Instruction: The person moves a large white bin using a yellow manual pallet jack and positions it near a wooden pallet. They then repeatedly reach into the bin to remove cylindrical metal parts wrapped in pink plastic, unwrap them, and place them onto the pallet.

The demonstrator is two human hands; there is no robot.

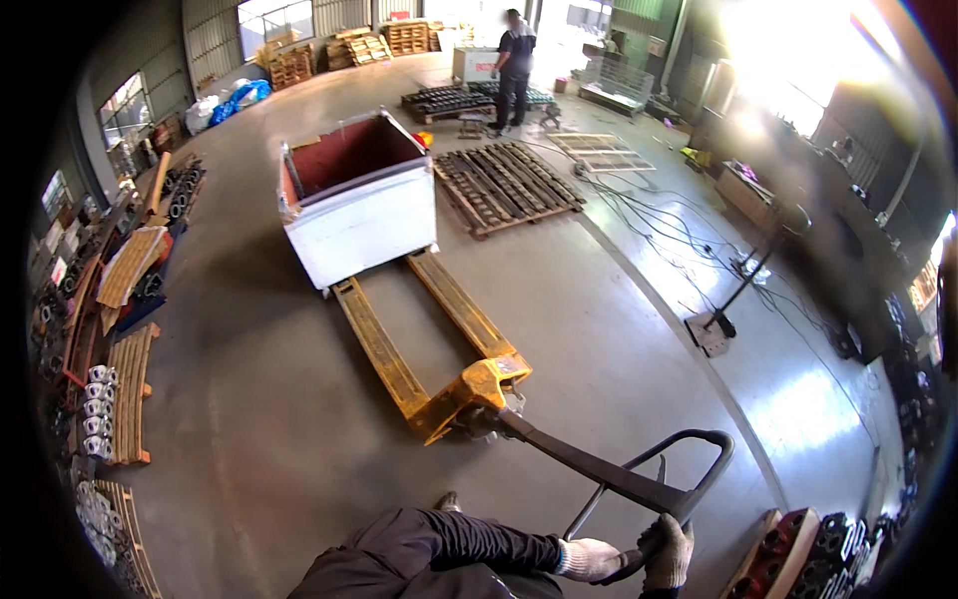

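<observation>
"Yellow metal pallet truck (481, 385): position?"

"Centre of my remote view. I find its forks (461, 301) hidden at the tips by the white box (364, 230); depth beneath, I cannot tell."

"And the handle (716, 475)?"

"Dark tubular loop, partly covered on its near side."

"Grip?"

"Right hand (668, 553) wrapped round that loop, left hand (591, 560) closed on its lower end, fingers partly hidden. I note pale knit on both."

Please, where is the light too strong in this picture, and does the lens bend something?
Head view: glare washes out the upper right, with reflections on the floor; head view: haze smears the right side; head view: side walls lean and curve near the black rim; head view: the pallet truck looks fairly sharp.
</observation>
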